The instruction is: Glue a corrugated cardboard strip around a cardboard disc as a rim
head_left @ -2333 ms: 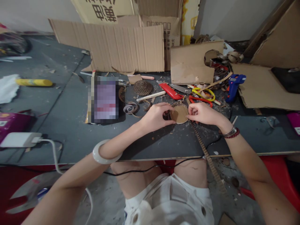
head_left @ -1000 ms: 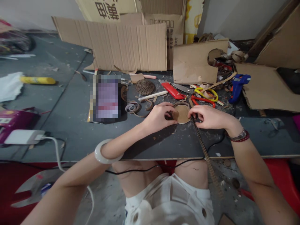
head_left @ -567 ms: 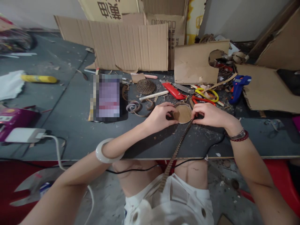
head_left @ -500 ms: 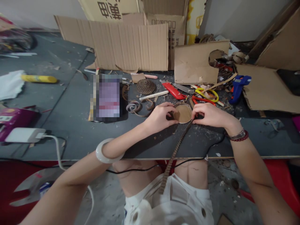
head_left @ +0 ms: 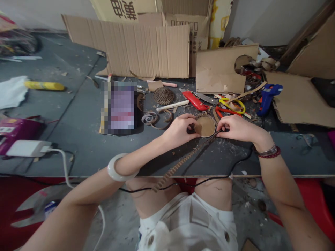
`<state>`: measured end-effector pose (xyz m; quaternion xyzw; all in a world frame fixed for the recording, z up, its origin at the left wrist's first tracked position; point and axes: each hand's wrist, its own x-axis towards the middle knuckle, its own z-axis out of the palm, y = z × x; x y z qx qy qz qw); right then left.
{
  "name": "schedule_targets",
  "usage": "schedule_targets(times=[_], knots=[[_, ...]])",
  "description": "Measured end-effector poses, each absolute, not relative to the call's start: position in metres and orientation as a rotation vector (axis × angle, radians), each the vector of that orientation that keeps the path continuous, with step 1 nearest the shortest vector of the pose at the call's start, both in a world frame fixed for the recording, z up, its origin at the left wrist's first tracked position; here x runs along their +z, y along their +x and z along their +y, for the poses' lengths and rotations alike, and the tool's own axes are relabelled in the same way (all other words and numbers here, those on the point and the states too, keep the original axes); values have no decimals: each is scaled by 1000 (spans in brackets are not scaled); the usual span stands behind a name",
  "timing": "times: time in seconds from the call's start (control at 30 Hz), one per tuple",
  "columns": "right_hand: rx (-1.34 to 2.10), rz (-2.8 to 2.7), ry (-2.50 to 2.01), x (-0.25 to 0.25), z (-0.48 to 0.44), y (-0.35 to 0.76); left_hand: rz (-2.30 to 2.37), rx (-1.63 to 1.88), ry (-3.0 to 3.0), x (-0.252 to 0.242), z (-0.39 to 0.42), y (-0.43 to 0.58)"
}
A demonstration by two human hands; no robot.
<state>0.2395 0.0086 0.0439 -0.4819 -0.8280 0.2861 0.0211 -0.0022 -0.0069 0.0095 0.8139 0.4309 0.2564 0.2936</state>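
A round cardboard disc (head_left: 205, 126) lies at the middle of the dark work table (head_left: 78, 146), with a thin rim of corrugation showing. My left hand (head_left: 179, 131) grips its left edge between thumb and fingers. My right hand (head_left: 234, 127) pinches the end of a long corrugated cardboard strip (head_left: 183, 161) against the disc's lower right edge. The strip runs down-left from there, across the table and past its front edge. Its free end hangs over my lap.
Beyond my hands lie a red utility knife (head_left: 194, 100), yellow and red scissors (head_left: 231, 105), a blue glue gun (head_left: 268, 94), a coiled cardboard disc (head_left: 164, 96), cardboard curls (head_left: 150, 118) and a pixelated tablet (head_left: 122, 108). Cardboard sheets (head_left: 146, 52) stand behind them.
The strip's free end has swung from hanging down at the right to pointing left across the table. My right hand has closed in on the disc's edge, and the view has shifted slightly.
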Motion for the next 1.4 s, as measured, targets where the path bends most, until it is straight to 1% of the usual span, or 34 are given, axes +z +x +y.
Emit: schedule_targets(times=[0.6, 0.87, 1.4], knots=[[704, -2471, -1562, 35, 10, 244, 1148, 702, 2199, 8, -6, -3], [629, -2507, -1489, 32, 11, 244, 1165, 702, 2266, 8, -6, -3], [753, -2499, -1516, 44, 8, 240, 1231, 693, 2337, 3, -10, 2]])
